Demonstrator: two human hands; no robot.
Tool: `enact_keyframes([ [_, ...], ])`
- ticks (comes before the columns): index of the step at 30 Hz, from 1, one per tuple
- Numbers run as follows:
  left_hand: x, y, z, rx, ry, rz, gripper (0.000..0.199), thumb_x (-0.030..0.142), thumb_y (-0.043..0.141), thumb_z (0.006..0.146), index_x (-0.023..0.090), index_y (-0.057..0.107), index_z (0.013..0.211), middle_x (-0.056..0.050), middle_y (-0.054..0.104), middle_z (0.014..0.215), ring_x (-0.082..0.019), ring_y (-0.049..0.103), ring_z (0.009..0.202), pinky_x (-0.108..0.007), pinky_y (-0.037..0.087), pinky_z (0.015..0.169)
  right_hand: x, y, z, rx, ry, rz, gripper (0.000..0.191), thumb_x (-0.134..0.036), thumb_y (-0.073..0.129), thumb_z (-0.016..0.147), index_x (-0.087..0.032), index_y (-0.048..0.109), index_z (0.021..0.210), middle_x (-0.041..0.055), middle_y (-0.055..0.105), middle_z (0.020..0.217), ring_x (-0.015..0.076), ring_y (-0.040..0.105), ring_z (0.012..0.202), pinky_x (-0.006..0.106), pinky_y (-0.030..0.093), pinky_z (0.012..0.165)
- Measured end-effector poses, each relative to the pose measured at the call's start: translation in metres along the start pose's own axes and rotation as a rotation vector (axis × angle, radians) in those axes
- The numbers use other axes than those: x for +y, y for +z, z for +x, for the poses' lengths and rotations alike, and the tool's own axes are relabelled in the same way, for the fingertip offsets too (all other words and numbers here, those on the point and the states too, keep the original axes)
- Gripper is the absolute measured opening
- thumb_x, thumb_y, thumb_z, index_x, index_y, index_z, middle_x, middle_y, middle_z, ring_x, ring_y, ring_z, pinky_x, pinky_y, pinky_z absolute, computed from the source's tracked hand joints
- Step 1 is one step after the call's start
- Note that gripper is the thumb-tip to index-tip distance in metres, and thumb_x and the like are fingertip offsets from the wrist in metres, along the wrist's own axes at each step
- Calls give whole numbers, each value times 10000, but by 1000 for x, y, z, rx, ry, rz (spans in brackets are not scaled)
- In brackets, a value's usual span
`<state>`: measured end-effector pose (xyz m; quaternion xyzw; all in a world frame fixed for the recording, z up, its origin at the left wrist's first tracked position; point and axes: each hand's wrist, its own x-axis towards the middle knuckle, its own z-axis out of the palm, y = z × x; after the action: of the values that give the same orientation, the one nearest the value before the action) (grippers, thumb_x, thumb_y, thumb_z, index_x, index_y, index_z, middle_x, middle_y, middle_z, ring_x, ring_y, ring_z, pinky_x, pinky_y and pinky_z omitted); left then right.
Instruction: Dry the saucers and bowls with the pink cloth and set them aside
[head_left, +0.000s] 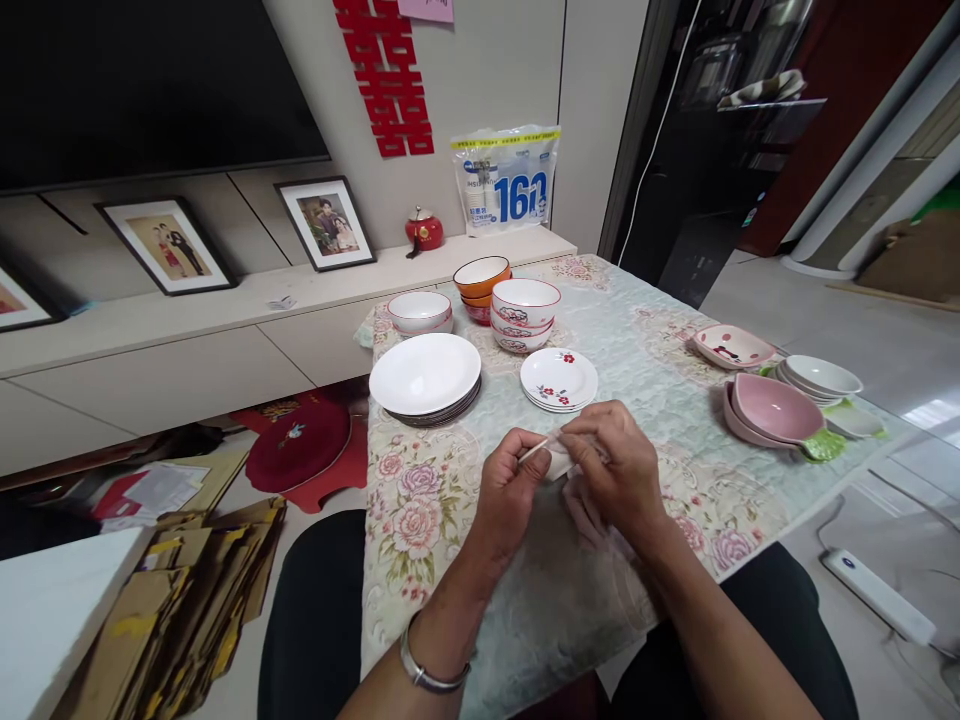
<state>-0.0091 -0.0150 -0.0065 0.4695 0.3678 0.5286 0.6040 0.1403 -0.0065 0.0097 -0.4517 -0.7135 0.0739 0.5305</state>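
Observation:
Near the front of the table, my left hand (515, 478) pinches the left edge of a small white dish (562, 462), seen nearly edge-on. My right hand (619, 465) is closed on its right side with a pale cloth (586, 512) bunched below the fingers. Just beyond my hands is a stack of small white plates (559, 378) with red flowers. Large white plates (425, 374) are stacked to the left. Behind them stand a white bowl (420, 312), orange bowls (482, 275) and white bowls with red rims (525, 305).
Pink leaf-shaped bowls (776, 408), small white bowls (821, 375) and a pink patterned dish (733, 346) stand on the right side of the flowered tablecloth (420, 510). A cabinet (300, 300) borders the table's far left. Folded cardboard (165, 610) lies on the floor at left.

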Motion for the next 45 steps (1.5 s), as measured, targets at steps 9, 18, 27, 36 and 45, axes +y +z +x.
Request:
enact_keyframes([
  [9, -9, -3, 1, 4, -9, -132, 204, 361, 669, 849, 168, 617, 886, 23, 589, 723, -102, 472, 652, -232, 372, 642, 10, -6, 3, 49, 136, 125, 44, -206, 634, 877, -217, 671, 857, 30, 610, 877, 181, 585, 876, 322, 451, 792],
  [18, 3, 2, 2, 62, -28, -300, 251, 359, 770, 727, 157, 643, 804, 8, 600, 689, -109, 475, 643, -229, 371, 644, 21, -15, 4, -100, 554, 504, 217, -378, 649, 866, -227, 674, 1020, 33, 684, 990, 186, 618, 871, 308, 470, 780],
  [27, 2, 0, 5, 48, -60, -191, 241, 371, 741, 757, 158, 643, 812, 13, 587, 691, -106, 457, 641, -223, 357, 639, 26, -27, 9, -188, 561, 492, 260, -431, 649, 849, -184, 720, 887, 20, 708, 845, 175, 621, 782, 276, 472, 721],
  [36, 5, -4, 0, -62, 22, 158, 248, 419, 617, 870, 175, 644, 835, 20, 539, 715, -125, 426, 660, -242, 335, 620, 12, -23, 8, -244, 139, 184, 200, -319, 565, 936, -228, 740, 967, 44, 722, 908, 179, 655, 855, 300, 499, 768],
  [45, -4, -5, 2, 10, 55, 17, 236, 414, 634, 864, 178, 640, 852, 24, 521, 716, -122, 407, 664, -236, 326, 631, 19, -13, 6, -84, 229, 194, 241, -304, 541, 949, -214, 744, 1044, 75, 706, 1016, 198, 653, 973, 332, 518, 853],
])
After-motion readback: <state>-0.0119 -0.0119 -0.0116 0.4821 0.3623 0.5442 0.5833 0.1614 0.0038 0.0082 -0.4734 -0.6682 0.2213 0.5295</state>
